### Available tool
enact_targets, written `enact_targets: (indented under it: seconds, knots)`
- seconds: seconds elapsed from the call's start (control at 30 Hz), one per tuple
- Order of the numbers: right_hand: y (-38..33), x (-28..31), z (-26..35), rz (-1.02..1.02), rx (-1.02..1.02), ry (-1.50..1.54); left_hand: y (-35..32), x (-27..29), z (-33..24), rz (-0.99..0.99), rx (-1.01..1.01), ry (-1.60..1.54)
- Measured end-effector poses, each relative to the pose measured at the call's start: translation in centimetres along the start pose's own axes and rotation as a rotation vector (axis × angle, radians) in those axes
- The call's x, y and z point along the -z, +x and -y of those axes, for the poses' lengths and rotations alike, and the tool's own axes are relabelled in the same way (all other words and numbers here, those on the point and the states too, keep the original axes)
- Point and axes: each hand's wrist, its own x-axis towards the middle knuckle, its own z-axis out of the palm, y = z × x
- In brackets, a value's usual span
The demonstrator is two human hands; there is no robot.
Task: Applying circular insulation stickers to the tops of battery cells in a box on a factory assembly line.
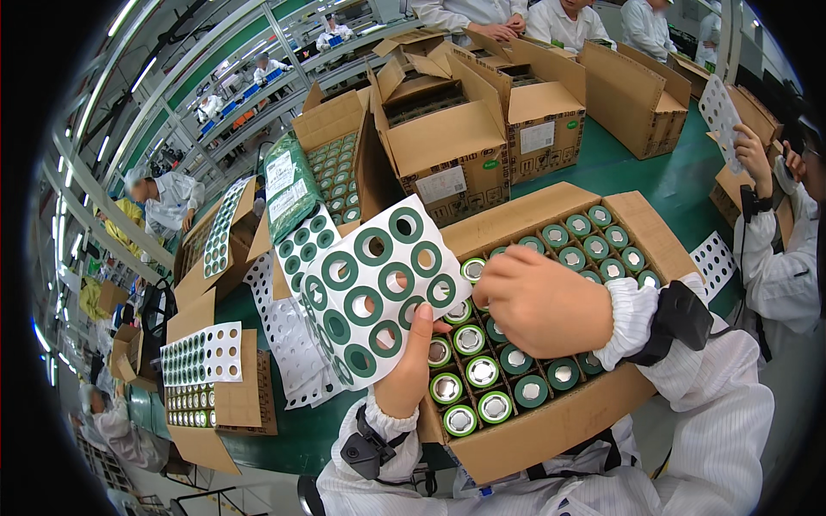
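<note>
My left hand grips a white sheet of green ring stickers by its lower right edge, thumb on the front. The sheet is tilted over the left end of an open cardboard box. Rows of cylindrical battery cells stand upright in the box, between cardboard dividers. Many at the right and middle have green rings on their tops; several at the left show bare metal tops. Above the cells, my right hand is closed, fingertips pinched together near the sheet's right edge. Whatever is between those fingertips is hidden.
Behind the sheet stand a green plastic packet and another box of cells. Taller open cartons line the green table. Used perforated sheets lie at the left. At the right, a co-worker's hand holds a sheet.
</note>
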Motion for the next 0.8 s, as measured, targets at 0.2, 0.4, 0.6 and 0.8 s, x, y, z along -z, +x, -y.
enact_targets:
  seconds: [0.2,0.4,0.6,0.8]
  knots:
    - [-0.5,2.2,1.1,0.156,0.026,0.0,0.0,-0.2,-0.2,0.006,-0.005,-0.035]
    - [-0.4,0.6,-1.6,-0.07,-0.057,0.222,0.4,-0.2,0.6,-0.005,-0.012,-0.002]
    - [0.6,1.5,-2.1,-0.345,-0.399,0.508,-0.4,0.0,0.2,0.011,-0.118,0.055]
    - [1.0,0.6,-1.6,-0.225,-0.528,0.734,-0.4,0.1,0.3,0.116,-0.142,0.198]
